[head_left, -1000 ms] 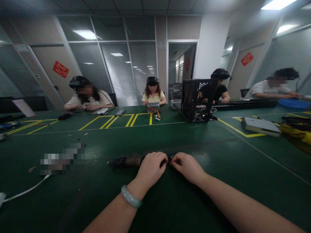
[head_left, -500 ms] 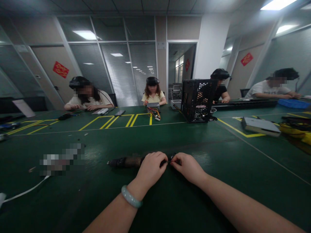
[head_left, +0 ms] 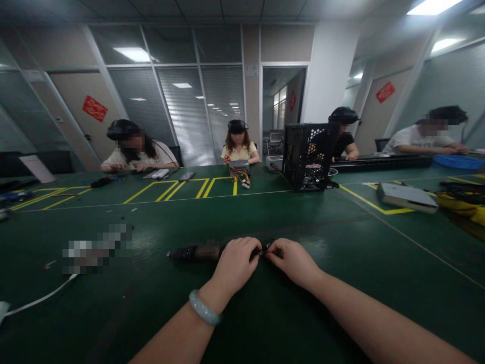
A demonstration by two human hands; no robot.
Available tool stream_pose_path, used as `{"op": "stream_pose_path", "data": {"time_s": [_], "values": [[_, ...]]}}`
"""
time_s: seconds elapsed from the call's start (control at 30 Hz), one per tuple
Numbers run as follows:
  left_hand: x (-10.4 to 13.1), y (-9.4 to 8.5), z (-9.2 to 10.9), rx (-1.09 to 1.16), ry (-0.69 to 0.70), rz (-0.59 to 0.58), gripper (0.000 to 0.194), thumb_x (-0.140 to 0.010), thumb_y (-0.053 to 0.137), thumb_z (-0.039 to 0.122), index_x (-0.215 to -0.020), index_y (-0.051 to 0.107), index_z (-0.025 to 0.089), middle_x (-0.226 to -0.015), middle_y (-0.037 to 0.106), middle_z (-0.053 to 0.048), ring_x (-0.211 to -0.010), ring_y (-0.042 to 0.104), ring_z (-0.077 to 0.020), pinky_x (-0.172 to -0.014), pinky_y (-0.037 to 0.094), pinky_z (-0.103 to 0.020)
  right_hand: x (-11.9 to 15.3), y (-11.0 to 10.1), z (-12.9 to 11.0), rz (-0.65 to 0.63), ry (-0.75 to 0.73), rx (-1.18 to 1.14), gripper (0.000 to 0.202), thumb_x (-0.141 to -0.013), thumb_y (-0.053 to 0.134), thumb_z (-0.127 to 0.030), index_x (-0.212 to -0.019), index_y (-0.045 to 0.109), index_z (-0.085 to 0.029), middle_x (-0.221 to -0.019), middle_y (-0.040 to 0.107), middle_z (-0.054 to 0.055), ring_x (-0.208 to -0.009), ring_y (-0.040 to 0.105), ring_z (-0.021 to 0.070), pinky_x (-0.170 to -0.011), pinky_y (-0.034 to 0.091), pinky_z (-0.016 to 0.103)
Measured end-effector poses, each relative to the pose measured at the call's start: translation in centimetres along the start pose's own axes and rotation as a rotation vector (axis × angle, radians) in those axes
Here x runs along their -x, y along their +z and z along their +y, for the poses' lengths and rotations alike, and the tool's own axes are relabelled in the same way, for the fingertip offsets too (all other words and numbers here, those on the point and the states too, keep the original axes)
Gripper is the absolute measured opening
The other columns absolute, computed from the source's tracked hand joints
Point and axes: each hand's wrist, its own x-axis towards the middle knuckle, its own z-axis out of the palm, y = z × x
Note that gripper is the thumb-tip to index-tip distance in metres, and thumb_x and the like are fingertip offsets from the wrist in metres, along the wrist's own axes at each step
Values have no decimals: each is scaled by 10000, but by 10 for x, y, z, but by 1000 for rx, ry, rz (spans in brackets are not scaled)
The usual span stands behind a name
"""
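A long dark cylindrical tool point(head_left: 206, 253) with a brownish middle and a narrow tip lies on the green table in front of me. My left hand point(head_left: 238, 259), a pale green bangle on its wrist, covers the tool's right end with curled fingers. Thumb and forefinger of my right hand point(head_left: 290, 257) pinch a small dark part point(head_left: 270, 243) just right of the left fingertips. Only a small gap separates the two hands, and a tiny dark piece with a brassy glint shows there. How these parts join is hidden by my fingers.
A pixelated object point(head_left: 94, 250) with a white cable lies to the left. Across the table stand a black computer case point(head_left: 308, 157) and a metal box with coloured wires point(head_left: 239, 167). A flat silver box point(head_left: 406, 197) and a blue tray point(head_left: 456, 162) are rightward. Several people sit opposite.
Both hands stay almost in place. Slightly more of the small brassy piece shows between my fingertips.
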Motion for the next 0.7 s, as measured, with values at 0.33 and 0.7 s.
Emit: {"op": "stream_pose_path", "data": {"time_s": [0.33,0.7], "values": [[1,-2,1,2,-49,-42,135,-857,574,199,-979,617,235,-1021,647,-12,-961,590,-203,-878,443,-380,1,-1,-2,-17,4,0,89,-851,610,-235,-840,696,-215,-881,678,3,-796,614,152,-712,431,254],[0,-4,3,-6,-28,-45,155,-843,571,159,-974,601,238,-1019,640,3,-951,585,-196,-856,443,-367,1,-3,-5,-46,24,20,96,-861,606,-240,-859,699,-214,-907,679,10,-813,621,162,-726,443,263]]}}
